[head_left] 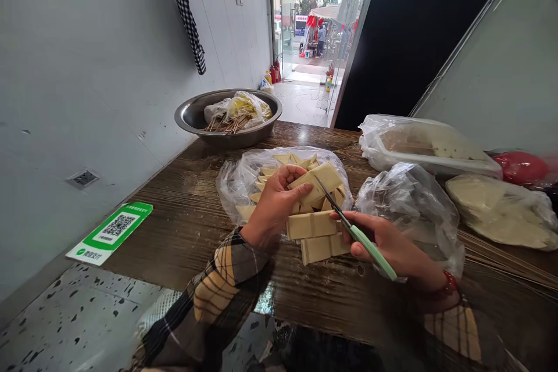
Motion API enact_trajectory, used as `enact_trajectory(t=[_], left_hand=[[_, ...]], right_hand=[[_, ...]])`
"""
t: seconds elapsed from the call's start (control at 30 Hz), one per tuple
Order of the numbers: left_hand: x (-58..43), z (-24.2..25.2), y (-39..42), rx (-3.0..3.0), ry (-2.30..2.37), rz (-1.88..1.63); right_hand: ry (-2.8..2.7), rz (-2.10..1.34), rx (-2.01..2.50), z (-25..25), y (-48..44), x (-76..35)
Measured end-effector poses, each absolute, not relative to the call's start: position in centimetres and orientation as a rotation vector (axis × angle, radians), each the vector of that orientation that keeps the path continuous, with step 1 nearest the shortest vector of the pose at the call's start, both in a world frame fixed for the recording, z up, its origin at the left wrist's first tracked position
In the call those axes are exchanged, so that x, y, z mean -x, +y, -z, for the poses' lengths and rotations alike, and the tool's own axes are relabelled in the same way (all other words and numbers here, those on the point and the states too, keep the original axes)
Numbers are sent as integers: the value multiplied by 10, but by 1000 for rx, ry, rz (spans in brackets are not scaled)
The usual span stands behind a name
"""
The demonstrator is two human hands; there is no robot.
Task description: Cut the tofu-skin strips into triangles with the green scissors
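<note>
My left hand point(275, 202) is closed around a pale yellow tofu-skin sheet point(317, 181), held up over an opened clear plastic bag point(244, 177) full of cut pieces. My right hand point(392, 247) grips green-handled scissors point(355, 232), whose dark blades reach up to the edge of the held sheet. Two folded stacks of tofu skin point(316, 235) lie on the dark wooden table point(183, 226) between my hands.
A steel bowl point(192, 115) with skewers and bagged food stands at the table's far left. A crumpled plastic bag point(414, 209), a wrapped tray point(425, 145), a bagged pale slab point(501, 212) and bamboo skewers point(510, 261) lie on the right. A green QR sign point(111, 232) leans at the wall.
</note>
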State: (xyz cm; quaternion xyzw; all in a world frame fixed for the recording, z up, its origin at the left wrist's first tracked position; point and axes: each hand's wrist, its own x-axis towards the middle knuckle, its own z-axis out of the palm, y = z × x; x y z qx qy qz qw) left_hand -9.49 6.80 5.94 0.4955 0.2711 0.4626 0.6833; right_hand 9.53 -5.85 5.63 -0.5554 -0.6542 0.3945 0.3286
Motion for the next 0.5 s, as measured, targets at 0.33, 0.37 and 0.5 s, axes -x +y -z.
enact_trajectory(t=[0.33, 0.37, 0.5], left_hand=[[99, -55, 71, -1122, 572, -863], [99, -55, 71, -1130, 568, -859], [99, -56, 70, -1152, 563, -893]], right_hand=[[-1694, -1022, 1416, -54, -58, -95], [-1694, -1024, 1415, -54, -58, -95], [-1686, -1099, 1379, -53, -59, -96]])
